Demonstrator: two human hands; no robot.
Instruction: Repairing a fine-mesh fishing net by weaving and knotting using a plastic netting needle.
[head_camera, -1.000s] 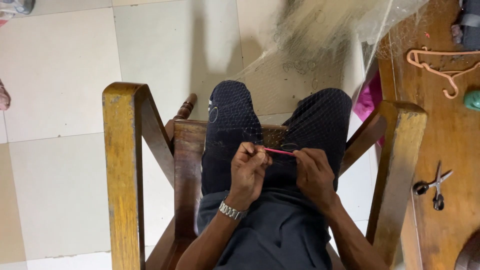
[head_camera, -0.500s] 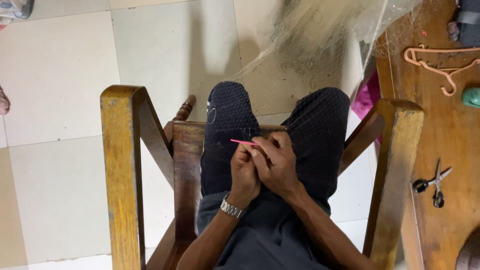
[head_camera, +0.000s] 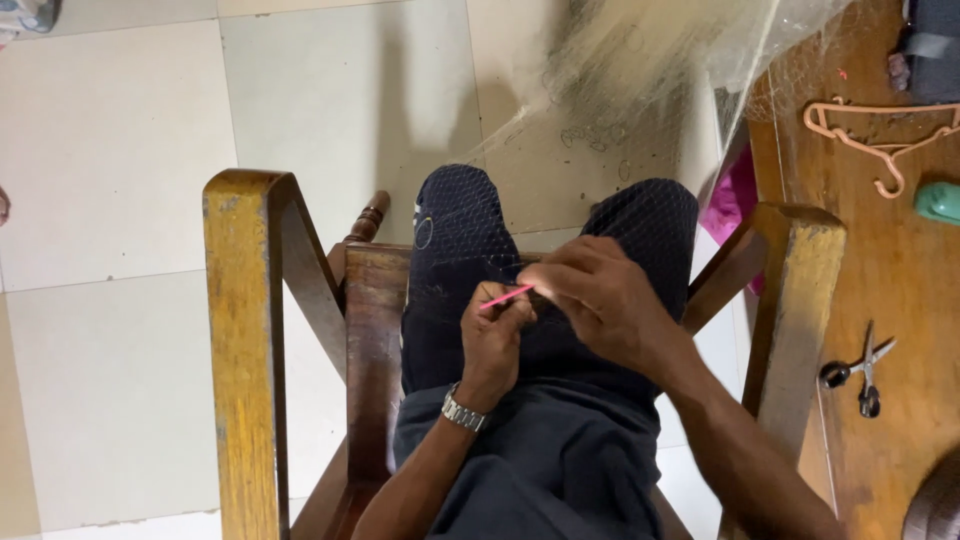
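I sit in a wooden armchair (head_camera: 245, 330) with a fine, pale fishing net (head_camera: 640, 70) draped over my dark-trousered knees. My left hand (head_camera: 497, 340), with a metal watch at the wrist, pinches the net mesh on my lap. My right hand (head_camera: 600, 295) lies just above and against it, holding a thin pink netting needle (head_camera: 505, 297) whose tip points left. Both hands are close together over my thighs, fingers closed.
A wooden table (head_camera: 900, 290) stands at the right with small scissors (head_camera: 860, 375), a peach plastic hanger (head_camera: 880, 135) and a green object (head_camera: 940, 200). Pink cloth (head_camera: 735, 205) lies between chair and table. Pale floor tiles spread to the left.
A second ago the hands were apart with the pink needle stretched between them. The right hand has since crossed left over the left hand, carrying the needle with it.
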